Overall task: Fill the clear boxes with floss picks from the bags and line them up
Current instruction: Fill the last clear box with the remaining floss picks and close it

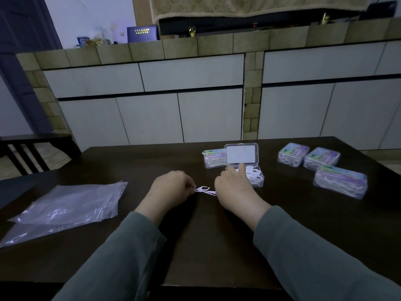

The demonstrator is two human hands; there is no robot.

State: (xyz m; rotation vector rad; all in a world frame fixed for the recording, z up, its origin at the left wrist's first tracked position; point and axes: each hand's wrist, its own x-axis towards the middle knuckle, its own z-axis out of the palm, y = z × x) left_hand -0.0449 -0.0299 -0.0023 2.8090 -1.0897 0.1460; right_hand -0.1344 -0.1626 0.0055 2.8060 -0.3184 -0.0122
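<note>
Left hand (171,187) pinches white floss picks (205,190) on dark table (130,161). Right hand (233,187) grip unclear, beside open clear box (252,178). 4 closed boxes (339,182) nearby.

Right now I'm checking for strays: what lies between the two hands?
Head view: a few white floss picks, pinched by the left hand and reaching the right hand.

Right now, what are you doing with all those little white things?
A person is packing floss picks into clear boxes. The left hand pinches a few picks, and the right hand reaches into the open box, partly filled. Four closed boxes sit on the dark table: one behind it, three to the right. Plastic bags lie left.
</note>
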